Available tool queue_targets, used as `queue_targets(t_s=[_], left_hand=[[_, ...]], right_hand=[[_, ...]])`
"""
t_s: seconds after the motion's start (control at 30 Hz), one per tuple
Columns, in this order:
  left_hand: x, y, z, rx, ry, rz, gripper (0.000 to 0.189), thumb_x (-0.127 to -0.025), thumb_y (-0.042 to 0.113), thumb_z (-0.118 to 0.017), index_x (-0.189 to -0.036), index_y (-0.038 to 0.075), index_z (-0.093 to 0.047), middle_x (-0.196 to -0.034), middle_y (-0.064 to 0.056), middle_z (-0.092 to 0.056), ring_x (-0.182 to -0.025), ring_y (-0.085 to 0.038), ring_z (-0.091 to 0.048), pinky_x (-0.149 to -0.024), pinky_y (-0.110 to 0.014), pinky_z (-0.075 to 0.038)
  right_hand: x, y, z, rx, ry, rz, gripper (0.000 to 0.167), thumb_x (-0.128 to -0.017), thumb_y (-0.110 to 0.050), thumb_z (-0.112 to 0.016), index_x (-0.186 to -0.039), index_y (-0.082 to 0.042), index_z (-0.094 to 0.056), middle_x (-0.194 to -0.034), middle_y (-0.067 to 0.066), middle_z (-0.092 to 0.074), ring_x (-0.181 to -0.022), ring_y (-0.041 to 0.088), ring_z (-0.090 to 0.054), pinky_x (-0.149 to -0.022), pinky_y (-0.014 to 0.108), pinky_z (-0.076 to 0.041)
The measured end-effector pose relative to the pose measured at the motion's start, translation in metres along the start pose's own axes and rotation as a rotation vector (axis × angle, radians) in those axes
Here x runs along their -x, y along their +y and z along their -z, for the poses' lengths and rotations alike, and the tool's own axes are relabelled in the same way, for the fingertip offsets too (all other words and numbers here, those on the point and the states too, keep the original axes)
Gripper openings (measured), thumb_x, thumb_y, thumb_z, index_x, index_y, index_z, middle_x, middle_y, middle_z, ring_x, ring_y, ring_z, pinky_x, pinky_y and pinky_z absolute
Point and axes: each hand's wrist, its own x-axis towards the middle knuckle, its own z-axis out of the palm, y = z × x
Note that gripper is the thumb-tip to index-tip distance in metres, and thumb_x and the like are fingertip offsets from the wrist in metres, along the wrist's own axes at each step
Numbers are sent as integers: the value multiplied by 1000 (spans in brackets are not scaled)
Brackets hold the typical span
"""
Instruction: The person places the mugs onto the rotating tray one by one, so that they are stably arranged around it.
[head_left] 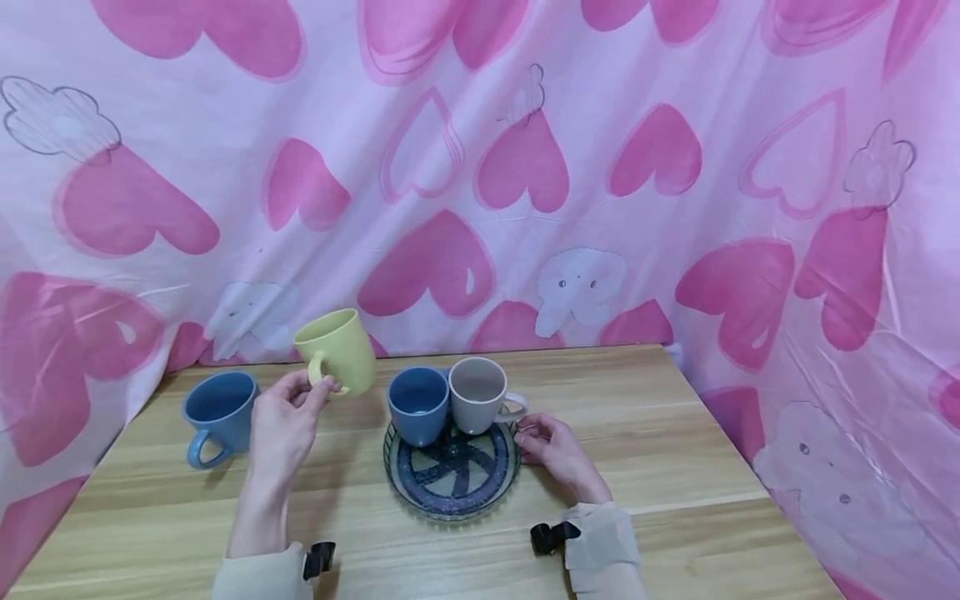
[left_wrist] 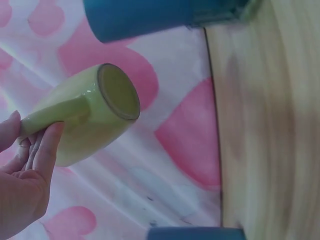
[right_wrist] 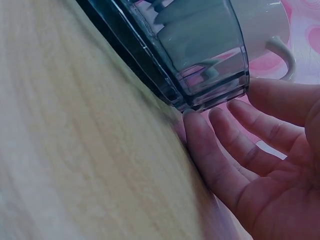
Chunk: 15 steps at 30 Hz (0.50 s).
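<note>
My left hand point(head_left: 288, 417) pinches the handle of a yellow mug point(head_left: 347, 354), held tilted above the table; its base point(left_wrist: 119, 91) faces the left wrist camera. At the right edge of a round dark glass tray point(head_left: 450, 500), my right hand point(head_left: 557, 452) holds the rim, thumb at the top and fingertips point(right_wrist: 197, 125) low against the outer wall. On the tray's far part stand a blue mug point(head_left: 417, 408) and a grey-white mug point(head_left: 477, 396), its handle pointing right. Another blue mug point(head_left: 221, 408) stands left of my left hand.
The wooden table point(head_left: 675, 467) runs back to a pink heart-patterned cloth point(head_left: 525, 167), which also hangs along the right side. A bit of something blue shows between the two mugs on the tray, mostly hidden. Black wrist mounts point(head_left: 553, 537) sit on both sleeves.
</note>
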Motion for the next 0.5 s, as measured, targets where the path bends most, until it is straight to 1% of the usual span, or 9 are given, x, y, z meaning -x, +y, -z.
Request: queue_targets(t_s=[0.1, 0.2, 0.27, 0.4, 0.5], left_hand=[[7, 11, -5, -16, -16, -18, 28, -94, 23, -67, -110, 0, -67, -100, -16, -71, -83, -7, -63, -65, -14, -46], [14, 20, -10, 7, -40, -36, 28, -93, 25, -68, -108, 2, -68, -98, -15, -71, -79, -12, -61, -61, -19, -42], [18, 25, -13, 21, -49, -53, 28, -92, 26, -69, -108, 3, -69, -96, -15, -71, -77, -13, -60, -60, -20, -42], [26, 31, -20, 48, -59, -94, 27, -90, 26, -72, -106, 4, -71, -93, -14, -71, -76, -13, -62, -62, -19, -46], [31, 34, -26, 83, -73, -140, 24, -88, 21, -74, -104, 3, -71, -90, -14, -71, -75, -13, -64, -62, -20, -50]], right_hand=[[0, 1, 0, -7, -2, 1, 28, -94, -1, -62, -117, 12, -54, -97, 14, -62, -80, 22, -62, -73, 40, -58], [0, 0, 0, -9, 6, -3, 27, -93, 0, -63, -116, 11, -55, -96, 13, -62, -79, 21, -62, -72, 38, -58], [-1, 0, -1, -10, 8, -6, 27, -93, 0, -63, -116, 11, -55, -96, 13, -62, -79, 20, -62, -72, 36, -58], [-1, 0, -1, -21, 1, -16, 27, -94, 0, -62, -117, 11, -54, -97, 14, -61, -80, 21, -62, -72, 36, -58], [-1, -1, 0, -26, -2, -17, 28, -94, 0, -62, -118, 12, -54, -97, 14, -61, -80, 21, -62, -73, 37, -58]])
